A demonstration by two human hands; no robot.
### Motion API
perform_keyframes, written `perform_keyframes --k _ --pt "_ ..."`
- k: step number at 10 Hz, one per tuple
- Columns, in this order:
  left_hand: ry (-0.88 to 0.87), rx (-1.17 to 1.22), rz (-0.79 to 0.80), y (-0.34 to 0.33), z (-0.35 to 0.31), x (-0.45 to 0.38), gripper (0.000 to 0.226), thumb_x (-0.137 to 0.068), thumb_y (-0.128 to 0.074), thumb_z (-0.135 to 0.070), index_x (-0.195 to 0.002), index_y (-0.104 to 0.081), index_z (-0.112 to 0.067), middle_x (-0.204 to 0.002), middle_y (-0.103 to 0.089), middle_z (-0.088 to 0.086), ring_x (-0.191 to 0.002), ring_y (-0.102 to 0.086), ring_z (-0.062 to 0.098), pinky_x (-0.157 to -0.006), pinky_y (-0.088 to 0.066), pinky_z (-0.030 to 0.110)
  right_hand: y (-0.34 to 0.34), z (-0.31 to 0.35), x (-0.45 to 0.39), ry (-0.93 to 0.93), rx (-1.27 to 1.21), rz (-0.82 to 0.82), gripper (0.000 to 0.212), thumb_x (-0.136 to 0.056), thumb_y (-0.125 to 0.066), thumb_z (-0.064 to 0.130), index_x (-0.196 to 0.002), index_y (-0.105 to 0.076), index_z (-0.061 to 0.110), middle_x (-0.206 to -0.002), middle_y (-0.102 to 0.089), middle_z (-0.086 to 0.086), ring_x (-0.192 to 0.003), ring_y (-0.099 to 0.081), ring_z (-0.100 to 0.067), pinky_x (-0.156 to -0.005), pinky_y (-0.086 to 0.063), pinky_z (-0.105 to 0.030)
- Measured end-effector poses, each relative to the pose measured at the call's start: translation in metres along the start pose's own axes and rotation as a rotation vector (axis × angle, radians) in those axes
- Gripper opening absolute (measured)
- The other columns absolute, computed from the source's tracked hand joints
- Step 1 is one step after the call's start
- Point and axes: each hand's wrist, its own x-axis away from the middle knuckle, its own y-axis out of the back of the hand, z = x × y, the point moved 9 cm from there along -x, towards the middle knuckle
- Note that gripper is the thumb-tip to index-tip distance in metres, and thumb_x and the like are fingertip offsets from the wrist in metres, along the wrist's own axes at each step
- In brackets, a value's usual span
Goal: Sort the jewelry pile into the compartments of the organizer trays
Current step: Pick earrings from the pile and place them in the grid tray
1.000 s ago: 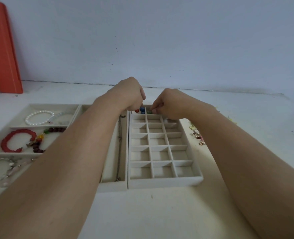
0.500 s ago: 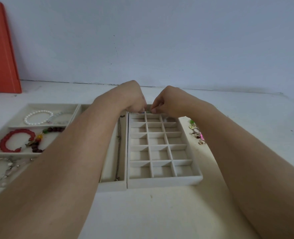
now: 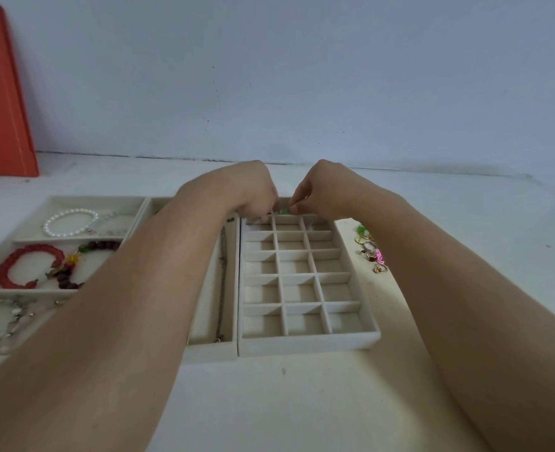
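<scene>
Beads now hidden, hands (image 3: pixel 256 194) covering tray (image 3: pixel 308 344)

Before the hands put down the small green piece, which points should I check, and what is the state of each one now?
1. Green piece held between both hands: ok; left hand and right hand meet on it.
2. Grip firm: cannot tell, fingers hide it.
3. Grid tray compartments free: ok, the visible ones are bare.
4. Far row free: cannot tell, hands cover it.
5. Loose pieces right of the tray, unsorted: not ok.
6. Red bracelet in its compartment: ok.
</scene>
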Motion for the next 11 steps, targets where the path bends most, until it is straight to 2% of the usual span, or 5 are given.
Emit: perform_keyframes --k 2,3,5,8,11 --pt "-0.021 -0.089 0.051 -0.004 -0.007 0.008 0.051 -0.095 -0.041 0.007 -0.13 -0.066 -0.021 -0.113 -0.074 -0.002 -0.088 -0.059 0.012 -0.039 -0.033 0.005 0.0 0.0 0.004 0.006 0.001 0.058 0.013 -0.09 -0.074 0.029 -0.101 -0.081 0.027 -0.092 -0.074 0.003 -0.08 -0.06 -0.012 -0.06 -0.043 -0.02" --pt "0.01 0.011 0.024 -0.005 -0.003 0.007 0.029 -0.099 -0.052 -0.011 -0.12 -0.071 -0.015 -0.109 -0.075 0.002 -0.086 -0.065 0.014 -0.06 -0.048 0.009 0.006 0.002 0.008 0.014 0.046 0.079 0.014 -0.092 -0.07 0.024 -0.099 -0.078 0.033 -0.085 -0.07 0.006 -0.065 -0.054 -0.007 -0.055 -0.04 -0.019" --pt "0.011 0.0 0.025 -0.007 0.0 0.0 0.023 -0.098 -0.058 -0.019 -0.114 -0.073 -0.012 -0.107 -0.075 0.005 -0.1 -0.072 0.021 -0.087 -0.058 0.032 0.011 -0.001 0.006 0.0 0.055 0.034 0.012 -0.086 -0.077 0.022 -0.088 -0.08 0.034 -0.072 -0.064 0.014 -0.062 -0.053 -0.005 -0.053 -0.037 -0.022" --pt "-0.038 -0.191 0.094 -0.01 -0.012 0.009 0.048 -0.096 -0.048 0.002 -0.136 -0.061 -0.021 -0.126 -0.068 -0.002 -0.116 -0.062 0.021 -0.075 -0.045 0.024 0.008 0.009 0.005 0.03 0.246 0.009 0.024 -0.087 -0.073 0.019 -0.082 -0.077 0.042 -0.089 -0.07 0.01 -0.085 -0.068 -0.02 -0.077 -0.058 -0.034" --pt "-0.055 -0.228 0.08 -0.01 -0.011 0.005 0.039 -0.098 -0.05 -0.002 -0.127 -0.068 -0.02 -0.117 -0.071 0.002 -0.111 -0.065 0.026 -0.087 -0.054 0.037 0.003 0.026 0.019 0.09 0.468 0.034 0.041 -0.089 -0.053 0.008 -0.11 -0.073 0.037 -0.109 -0.066 0.001 -0.096 -0.065 -0.026 -0.072 -0.047 -0.031"
